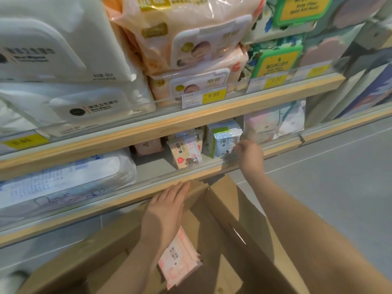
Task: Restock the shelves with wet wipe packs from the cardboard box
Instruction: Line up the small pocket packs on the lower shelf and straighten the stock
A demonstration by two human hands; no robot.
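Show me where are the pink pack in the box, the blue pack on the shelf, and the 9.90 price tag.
pink pack [179, 259], head view, its printed front.
blue pack [225, 145], head view, front face.
9.90 price tag [213, 95], head view, yellow part.

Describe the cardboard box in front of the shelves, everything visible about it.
The cardboard box is plain brown corrugated card, open at the top with its flaps standing up. It sits low in front of the wooden-edged shelves, its far flap close under the lower shelf edge. The left hand rests flat on that far flap. Inside lie pink wet wipe packs, stacked near the bottom. A strip of clear tape glints on one inner wall.
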